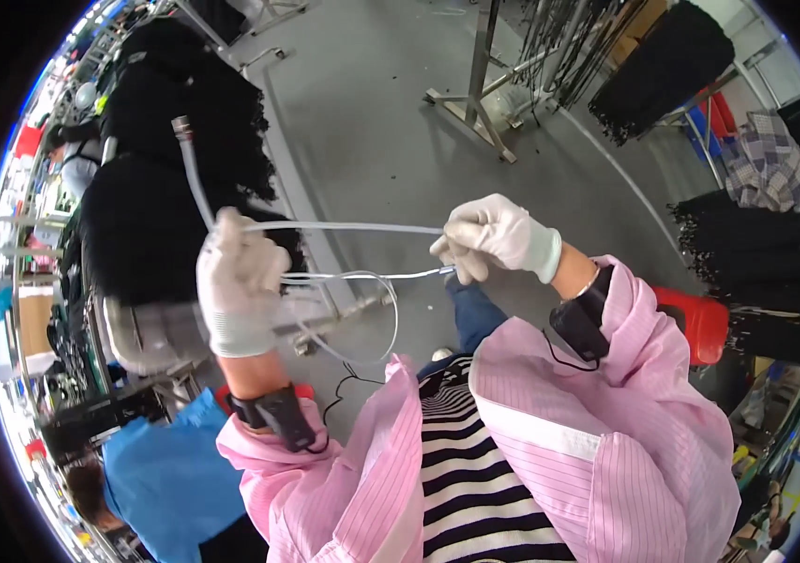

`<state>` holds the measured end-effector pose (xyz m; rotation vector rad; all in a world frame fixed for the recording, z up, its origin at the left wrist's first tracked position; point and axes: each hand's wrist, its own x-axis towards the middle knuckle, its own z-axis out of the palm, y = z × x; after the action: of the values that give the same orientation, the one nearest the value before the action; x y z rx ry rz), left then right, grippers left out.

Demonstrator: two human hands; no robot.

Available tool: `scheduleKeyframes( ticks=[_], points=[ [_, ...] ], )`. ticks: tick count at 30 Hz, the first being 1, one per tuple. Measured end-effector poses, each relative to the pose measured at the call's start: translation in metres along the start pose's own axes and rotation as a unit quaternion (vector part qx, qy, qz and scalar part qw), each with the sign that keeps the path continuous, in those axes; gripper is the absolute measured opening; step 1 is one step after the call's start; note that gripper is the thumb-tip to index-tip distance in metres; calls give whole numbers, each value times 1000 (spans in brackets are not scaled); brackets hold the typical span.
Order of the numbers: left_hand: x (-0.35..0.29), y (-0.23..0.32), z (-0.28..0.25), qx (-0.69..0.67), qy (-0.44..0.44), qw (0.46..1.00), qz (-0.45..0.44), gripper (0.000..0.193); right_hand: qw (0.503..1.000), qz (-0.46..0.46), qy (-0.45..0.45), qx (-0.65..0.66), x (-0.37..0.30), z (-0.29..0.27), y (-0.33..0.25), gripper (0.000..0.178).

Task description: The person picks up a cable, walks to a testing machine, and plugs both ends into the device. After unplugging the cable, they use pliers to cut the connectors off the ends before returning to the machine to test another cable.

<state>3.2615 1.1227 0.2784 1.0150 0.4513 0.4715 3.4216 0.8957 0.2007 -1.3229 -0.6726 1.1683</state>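
Note:
My left hand, in a white glove and slightly blurred, is closed around a white cable. From that fist one end of the cable rises up and left to a metal-looking connector. A length runs nearly straight across to my right hand, also gloved, whose thumb and fingers pinch it. Below it, thinner-looking strands and a loose loop hang from the left hand. One strand reaches a small silvery end by the right fingertips; whether they touch it is unclear.
Thick bunches of black cables hang at the left, and more black bundles at the right. A metal rack leg stands on the grey floor ahead. Close on my right is a red stool; a person in blue is at the lower left.

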Motion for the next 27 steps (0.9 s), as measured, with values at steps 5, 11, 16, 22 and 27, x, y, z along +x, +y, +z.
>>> scheduleKeyframes(
  ticks=[5, 11, 16, 22, 27],
  points=[
    [184, 48, -8, -235, -23, 972, 9, 28, 999, -9, 24, 38, 130, -123, -9, 28],
    [359, 125, -60, -273, -18, 961, 48, 27, 995, 59, 19, 76, 267, -208, -49, 27],
    [514, 153, -110, -298, -38, 952, 58, 23, 983, 139, 85, 84, 389, -292, -52, 26],
    [716, 163, -147, -42, 157, 968, 189, 20, 931, 206, 132, 269, 551, -361, -54, 25],
    [906, 86, -96, 677, 177, 632, 334, 25, 859, 171, 179, 449, 678, -416, -170, 29]
  ],
)
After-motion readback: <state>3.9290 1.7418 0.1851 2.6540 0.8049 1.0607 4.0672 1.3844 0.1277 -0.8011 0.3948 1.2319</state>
